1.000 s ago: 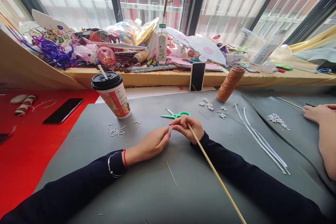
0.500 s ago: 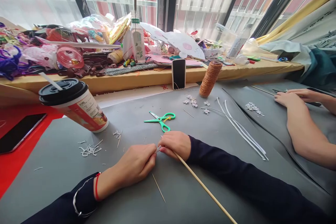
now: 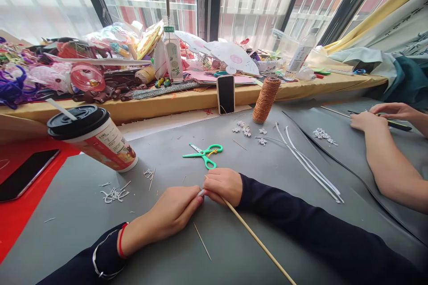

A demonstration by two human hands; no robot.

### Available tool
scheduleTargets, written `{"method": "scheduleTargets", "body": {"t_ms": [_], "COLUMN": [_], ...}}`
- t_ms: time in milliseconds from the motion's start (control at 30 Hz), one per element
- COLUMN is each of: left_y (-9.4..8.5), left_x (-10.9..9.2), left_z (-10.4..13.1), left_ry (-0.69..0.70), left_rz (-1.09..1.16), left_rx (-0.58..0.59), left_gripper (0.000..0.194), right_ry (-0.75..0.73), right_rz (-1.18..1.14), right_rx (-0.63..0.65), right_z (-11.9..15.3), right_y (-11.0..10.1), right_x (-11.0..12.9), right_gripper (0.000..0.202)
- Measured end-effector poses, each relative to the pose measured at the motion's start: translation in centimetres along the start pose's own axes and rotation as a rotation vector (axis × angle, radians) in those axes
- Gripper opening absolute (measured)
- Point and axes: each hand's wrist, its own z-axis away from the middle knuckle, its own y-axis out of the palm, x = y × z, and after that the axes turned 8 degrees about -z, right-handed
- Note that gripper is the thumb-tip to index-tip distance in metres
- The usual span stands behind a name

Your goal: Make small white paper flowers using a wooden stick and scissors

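Over the grey work surface (image 3: pixel 160 258) my two hands meet at the fingertips. My left hand (image 3: pixel 175 209) is closed in a pinch on a small piece of white cord (image 3: pixel 201 193), partly hidden by the fingers. My right hand (image 3: pixel 224 185) is wrapped round a thin wooden stick (image 3: pixel 259 240), its long end slanting down to the right; these fingertips also touch the white piece. Green-handled scissors (image 3: pixel 203 153) lie partly open just beyond my right hand. A toothpick (image 3: pixel 202 241) rests below my hands.
White cord scraps (image 3: pixel 115 195) lie left, near a lidded paper cup (image 3: pixel 109 142) and a phone (image 3: pixel 28 173). Small white knotted flowers (image 3: pixel 246 131), a twine spool (image 3: pixel 266 100) and white cords (image 3: pixel 309 169) are to the right. A co-worker's hand (image 3: pixel 368 124) works at far right.
My left fingers have shifted slightly at the white piece, which now looks like a single short bit between the fingertips. At far right the co-worker's hands have moved, showing a dark tool more.
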Motion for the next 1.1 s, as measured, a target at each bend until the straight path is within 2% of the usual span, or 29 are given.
{"method": "scheduleTargets", "body": {"t_ms": [167, 367, 533, 633, 767, 1033, 1100], "left_y": [-0.3, -1.8, -1.6, -1.1, -0.7, -0.6, -0.6], "left_x": [-0.3, -1.6, -2.5, -2.5, -2.4, -2.0, -2.0], "left_z": [0.1, 0.7, 1.1, 1.1, 1.1, 0.7, 0.6], "left_ry": [-0.042, -0.032, -0.043, -0.066, -0.043, -0.068, -0.071], "left_rz": [0.157, 0.450, 0.657, 0.783, 0.830, 1.029, 0.991], "left_rx": [-0.025, 0.158, 0.264, 0.242, 0.202, 0.273, 0.231], "left_gripper": [0.028, 0.034, 0.035, 0.035, 0.033, 0.032, 0.033], "right_ry": [0.006, -0.078, -0.166, -0.183, -0.175, -0.190, -0.169], "right_rz": [0.014, -0.056, -0.112, -0.124, -0.102, -0.095, -0.114], "right_rx": [-0.097, -0.072, -0.035, -0.005, -0.001, -0.026, -0.035], "right_z": [0.0, 0.1, 0.3, 0.4, 0.3, 0.1, 0.1], "right_y": [0.0, -0.8, -1.4, -1.7, -1.9, -1.5, -1.3], "right_x": [-0.2, -0.1, 0.3, 0.3, 0.1, 0.0, -0.2], "right_gripper": [0.021, 0.032, 0.032, 0.033, 0.027, 0.027, 0.028]}}
